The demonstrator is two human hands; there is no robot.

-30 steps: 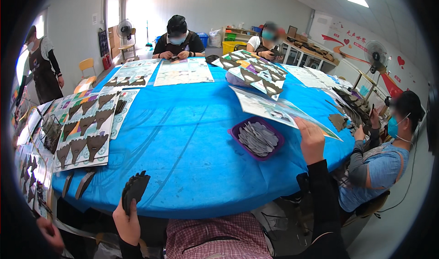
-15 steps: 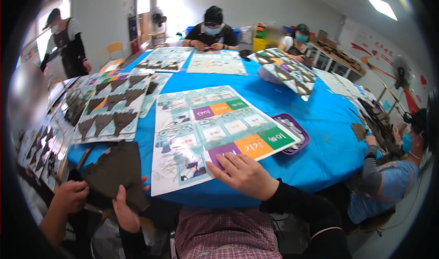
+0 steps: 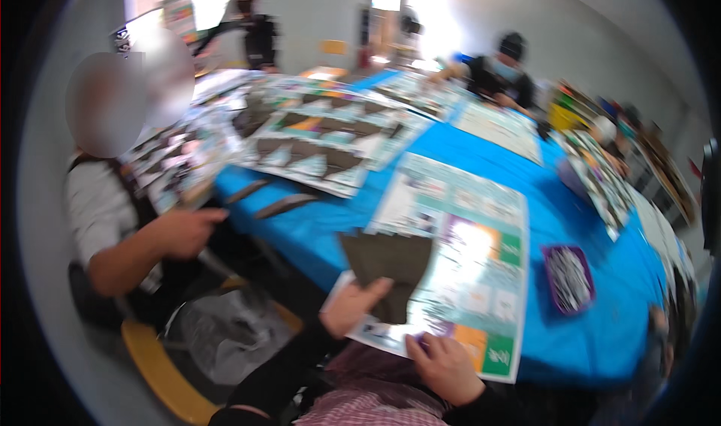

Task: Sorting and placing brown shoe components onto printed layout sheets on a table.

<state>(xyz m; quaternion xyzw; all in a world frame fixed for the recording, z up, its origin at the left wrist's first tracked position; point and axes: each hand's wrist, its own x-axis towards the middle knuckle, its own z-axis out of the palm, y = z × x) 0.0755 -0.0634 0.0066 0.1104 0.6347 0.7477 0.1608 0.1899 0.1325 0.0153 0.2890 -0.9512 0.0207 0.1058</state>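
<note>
Some flared, matte material [image 3: 392, 259] is clamped in the left hand [image 3: 353, 306]; right hand [image 3: 449, 367] touches glossy sheet [image 3: 467, 270], grip unclear.

Blue-covered worktop [image 3: 556, 343], large printed sheet [image 3: 469, 276] over near edge, purple tub [image 3: 550, 282] right of it, two dark curved strips [image 3: 285, 205] by left edge, stacked printed boards [image 3: 330, 186] beyond strips, pale sheet [image 3: 497, 131] farther back.

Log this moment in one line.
left hand: gripping brown cutouts | right hand: at sheet's near edge | sheet: beneath cutouts | tub: on table, right of sheet
</note>
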